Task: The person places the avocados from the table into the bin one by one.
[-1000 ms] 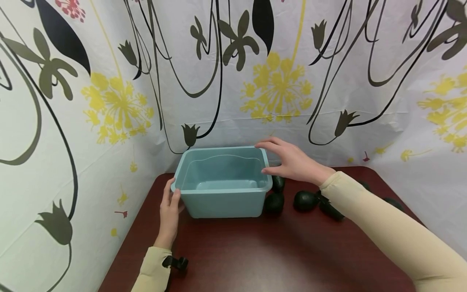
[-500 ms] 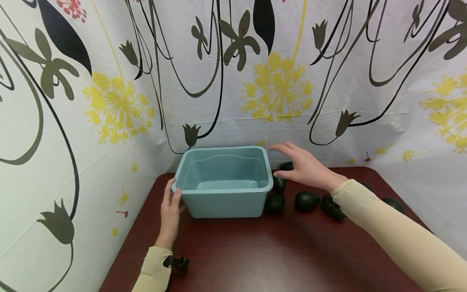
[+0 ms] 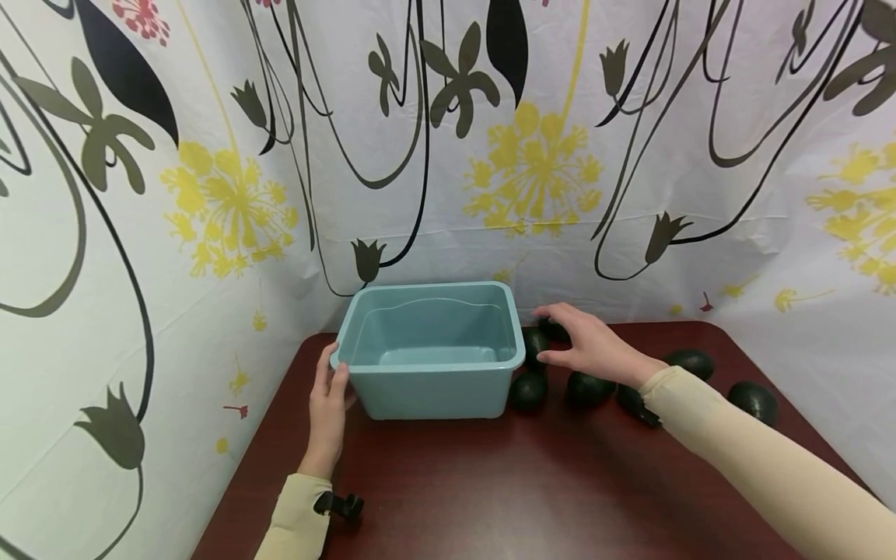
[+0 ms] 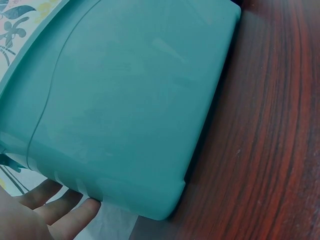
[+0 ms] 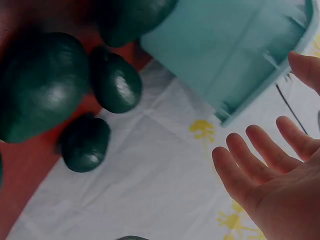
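A light blue plastic bin (image 3: 430,395) stands on the table, and its visible inside holds nothing. My left hand (image 3: 325,416) rests at its front left corner; in the left wrist view the fingertips (image 4: 92,204) touch the side wall with the fingers fairly straight. To the right of the bin my right hand (image 3: 591,344) hovers over dark green avocados, thumb and fingers spread with nothing between them. Nearest to it lie one avocado (image 3: 535,342) beside the bin and another avocado (image 3: 556,331) behind, partly covered by the hand. The right wrist view shows its open palm (image 5: 280,190).
More avocados lie to the right, including one avocado (image 3: 530,391) by the bin's front right corner and one avocado (image 3: 754,401) near the table's right side. A patterned white cloth (image 3: 448,202) hangs behind the dark red table (image 3: 476,482). A black strap (image 3: 339,505) circles the left wrist.
My right hand has left the bin's right rim, moving right and then down toward the avocados. The left hand has stayed at the bin's corner, and the bin has not moved.
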Demonstrator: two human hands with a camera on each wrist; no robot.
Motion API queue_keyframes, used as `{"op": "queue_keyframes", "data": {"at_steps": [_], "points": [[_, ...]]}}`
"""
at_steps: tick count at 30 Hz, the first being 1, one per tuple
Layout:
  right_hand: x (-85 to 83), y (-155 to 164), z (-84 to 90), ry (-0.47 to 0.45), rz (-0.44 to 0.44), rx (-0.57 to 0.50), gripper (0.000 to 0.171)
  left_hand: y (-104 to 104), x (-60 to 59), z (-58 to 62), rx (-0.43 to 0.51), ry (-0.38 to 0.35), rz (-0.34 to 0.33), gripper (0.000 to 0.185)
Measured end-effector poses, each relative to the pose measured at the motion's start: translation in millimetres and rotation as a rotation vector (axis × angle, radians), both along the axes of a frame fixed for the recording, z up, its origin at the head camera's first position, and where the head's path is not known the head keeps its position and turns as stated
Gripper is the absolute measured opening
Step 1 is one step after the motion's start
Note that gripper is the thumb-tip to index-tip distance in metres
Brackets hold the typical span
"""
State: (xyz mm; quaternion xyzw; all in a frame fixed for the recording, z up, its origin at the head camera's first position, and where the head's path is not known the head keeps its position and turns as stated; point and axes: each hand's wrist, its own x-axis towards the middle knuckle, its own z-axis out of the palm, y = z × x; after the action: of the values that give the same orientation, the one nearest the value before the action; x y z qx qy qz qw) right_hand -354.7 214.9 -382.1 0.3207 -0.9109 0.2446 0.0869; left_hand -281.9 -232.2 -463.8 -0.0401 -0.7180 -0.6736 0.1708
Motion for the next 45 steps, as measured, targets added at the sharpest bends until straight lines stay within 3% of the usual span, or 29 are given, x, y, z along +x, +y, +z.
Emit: {"op": "queue_keyframes", "data": {"at_steps": [10,20,29,37,45], "points": [[-6.3,1,-34.1,-0.039,0.009,0.056,0.072,0,-0.1,-0.9,-0.002,-0.001,0.005,0.057],[-7.5,-1,-54.1,-0.113,0.03,0.09,0.06,-7,-18.4,-24.9,-0.005,0.024,0.028,0.048],[-7.2,-3,-72.4,-0.177,0.058,0.129,0.059,-6,-21.0,-29.8,-0.014,0.032,0.055,0.047],[-9.0,-12,-82.6,-0.176,0.059,0.19,0.065,-8,-16.8,-26.2,-0.004,0.014,0.054,0.048],[-11.4,-17,-88.3,-0.193,0.021,0.231,0.066,0,-3.7,-5.6,0.0,0.011,0.007,0.053]]}}
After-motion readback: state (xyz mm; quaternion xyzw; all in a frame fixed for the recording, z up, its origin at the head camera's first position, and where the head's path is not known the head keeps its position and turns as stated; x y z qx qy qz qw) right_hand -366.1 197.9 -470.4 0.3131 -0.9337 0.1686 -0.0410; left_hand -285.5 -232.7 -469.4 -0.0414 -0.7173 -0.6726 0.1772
